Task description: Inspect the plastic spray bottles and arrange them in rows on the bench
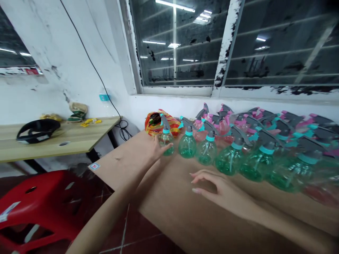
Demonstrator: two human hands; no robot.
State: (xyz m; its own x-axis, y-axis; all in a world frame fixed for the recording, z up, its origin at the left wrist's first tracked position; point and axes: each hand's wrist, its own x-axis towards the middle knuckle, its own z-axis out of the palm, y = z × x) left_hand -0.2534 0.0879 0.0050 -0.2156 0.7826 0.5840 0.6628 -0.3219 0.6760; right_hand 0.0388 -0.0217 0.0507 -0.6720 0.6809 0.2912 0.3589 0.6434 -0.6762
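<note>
My left hand [156,148] reaches out over a brown cardboard surface [174,208]; its fingers touch the leftmost green spray bottle [166,138] in a row. That row of several green bottles with grey triggers and teal collars [227,157] runs to the right, with pink bottles [225,121] behind it. My right hand [219,188] hovers palm down over the cardboard, fingers spread and empty, a little in front of the green bottles.
A red, yellow and green bag [156,123] lies behind the leftmost bottle. A wooden table [53,141] at left carries a black headband-like object [37,130] and small items. A red plastic stool [39,208] stands at lower left. Windows line the wall behind.
</note>
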